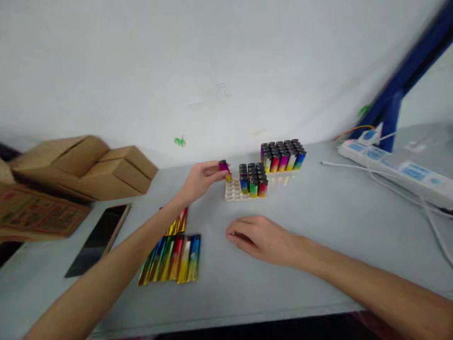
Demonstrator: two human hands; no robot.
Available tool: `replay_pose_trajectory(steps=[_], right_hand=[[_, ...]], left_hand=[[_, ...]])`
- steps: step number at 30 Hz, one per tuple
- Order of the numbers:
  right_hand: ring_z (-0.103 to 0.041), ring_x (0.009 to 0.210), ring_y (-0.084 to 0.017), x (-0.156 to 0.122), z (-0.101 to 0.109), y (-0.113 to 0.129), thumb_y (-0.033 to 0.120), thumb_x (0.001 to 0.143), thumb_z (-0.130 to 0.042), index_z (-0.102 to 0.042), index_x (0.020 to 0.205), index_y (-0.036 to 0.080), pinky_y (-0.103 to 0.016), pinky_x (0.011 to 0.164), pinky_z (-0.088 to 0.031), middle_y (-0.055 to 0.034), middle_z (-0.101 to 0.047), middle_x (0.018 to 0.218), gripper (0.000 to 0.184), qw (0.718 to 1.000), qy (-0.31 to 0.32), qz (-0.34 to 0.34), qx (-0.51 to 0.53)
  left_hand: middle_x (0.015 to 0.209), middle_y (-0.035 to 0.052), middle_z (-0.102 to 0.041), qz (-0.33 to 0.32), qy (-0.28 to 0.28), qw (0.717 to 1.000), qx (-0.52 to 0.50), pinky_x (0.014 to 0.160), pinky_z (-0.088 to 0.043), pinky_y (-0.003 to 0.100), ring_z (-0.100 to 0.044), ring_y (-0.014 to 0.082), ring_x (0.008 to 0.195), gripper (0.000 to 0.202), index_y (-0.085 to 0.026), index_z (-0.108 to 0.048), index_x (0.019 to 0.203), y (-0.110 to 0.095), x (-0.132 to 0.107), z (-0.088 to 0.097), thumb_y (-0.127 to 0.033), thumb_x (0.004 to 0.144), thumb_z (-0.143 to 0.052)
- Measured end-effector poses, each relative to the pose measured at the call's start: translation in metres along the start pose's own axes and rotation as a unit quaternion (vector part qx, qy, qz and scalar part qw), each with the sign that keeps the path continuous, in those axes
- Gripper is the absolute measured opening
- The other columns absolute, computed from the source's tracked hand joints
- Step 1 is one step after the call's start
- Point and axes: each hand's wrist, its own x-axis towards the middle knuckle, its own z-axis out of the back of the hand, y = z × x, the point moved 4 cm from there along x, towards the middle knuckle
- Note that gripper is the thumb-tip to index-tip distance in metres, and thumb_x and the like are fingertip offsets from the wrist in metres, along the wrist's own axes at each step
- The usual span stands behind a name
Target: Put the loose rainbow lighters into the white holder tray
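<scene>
My left hand [201, 181] reaches forward and pinches one lighter [225, 170], magenta fading to yellow, upright just above the left side of a white tray [231, 191]. The right part of that tray holds several upright rainbow lighters [253, 179] with black tops. A second tray, full of lighters [283, 156], stands behind it to the right. My right hand [262, 238] lies palm down on the grey table [318, 212], fingers loosely curled, nothing seen in it. Near my left forearm several lighters lie flat in a row [173, 259], with a few more lying lighters [176, 223] behind.
Cardboard boxes [88, 165] are stacked at the back left, with a printed flat carton [35, 212] in front. A dark phone [101, 236] lies on the table's left. A white power strip [396, 172] with cables runs along the right. A white wall stands behind.
</scene>
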Motion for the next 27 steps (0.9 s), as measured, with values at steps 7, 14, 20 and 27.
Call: replay_pose_trajectory(steps=[7,14,20,27], right_hand=[[-0.064,0.081,-0.016,0.002,0.0,0.001,0.023,0.104,-0.046,-0.064,0.102,0.019,-0.026,0.075,-0.047,-0.0037,-0.068,0.093,0.019,1.0,0.008,0.003,-0.011],[-0.063,0.079,-0.015,0.002,-0.001,-0.001,0.023,0.104,-0.046,-0.063,0.1,0.019,-0.025,0.073,-0.046,-0.003,-0.068,0.091,0.019,1.0,0.005,0.008,-0.011],[-0.063,0.079,-0.015,0.003,-0.001,-0.001,0.022,0.104,-0.047,-0.064,0.101,0.018,-0.025,0.073,-0.045,-0.0033,-0.068,0.092,0.018,1.0,0.002,0.009,-0.015],[-0.064,0.08,-0.015,0.004,-0.002,0.0,0.023,0.104,-0.047,-0.064,0.101,0.019,-0.025,0.075,-0.046,-0.0035,-0.068,0.092,0.018,1.0,0.008,0.004,-0.014]], left_hand=[[0.11,0.0113,-0.079,-0.027,-0.018,0.998,0.058,0.104,-0.056,0.046,-0.073,0.0287,0.107,0.037,-0.014,-0.077,0.107,-0.015,-0.014,0.002,-0.038,0.08,-0.081],[0.111,0.0113,-0.078,-0.021,0.006,0.999,0.041,0.101,-0.057,0.044,-0.074,0.0281,0.105,0.04,-0.014,-0.076,0.109,-0.001,-0.003,0.001,-0.041,0.079,-0.082],[0.109,0.0108,-0.079,-0.011,0.061,0.994,0.086,0.101,-0.057,0.044,-0.074,0.0283,0.104,0.04,-0.013,-0.075,0.105,0.002,0.0,0.002,-0.044,0.081,-0.079],[0.107,0.0111,-0.079,-0.001,0.086,0.99,0.114,0.101,-0.057,0.046,-0.075,0.0293,0.103,0.04,-0.014,-0.074,0.104,0.01,0.003,0.0,-0.046,0.081,-0.077]])
